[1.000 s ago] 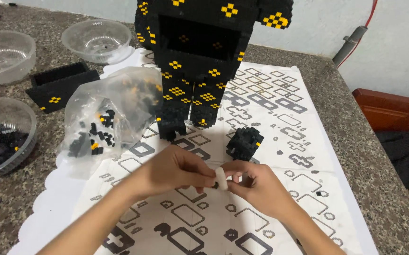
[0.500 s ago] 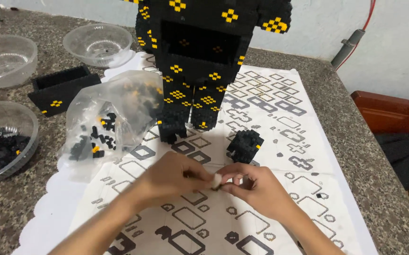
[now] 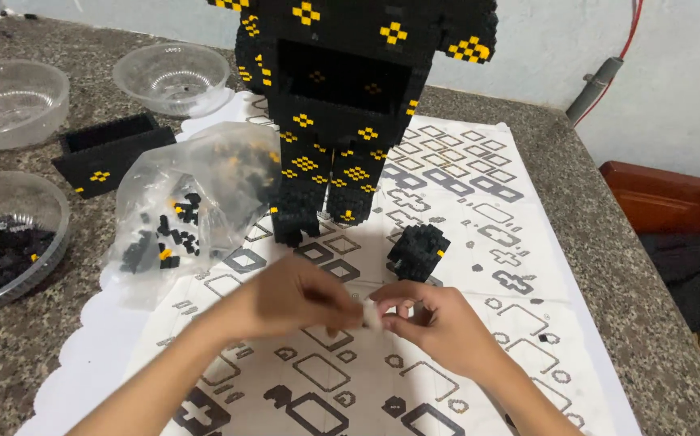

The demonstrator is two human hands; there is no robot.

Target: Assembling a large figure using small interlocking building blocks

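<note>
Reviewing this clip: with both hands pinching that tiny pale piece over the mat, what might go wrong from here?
1. The small pale piece, pinched between the left hand and right hand, may slip and get lost on the busy patterned mat.
2. The small black block cluster sits just beyond the fingers; a nudge might knock it apart.
3. The tall black-and-yellow block figure stands close by and might be bumped.

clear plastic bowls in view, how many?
3, all on the counter's left: far-left bowl and upper bowl, both seemingly empty, and near-left bowl holding dark pieces, cut by the frame edge. More may lie outside the frame.
</note>
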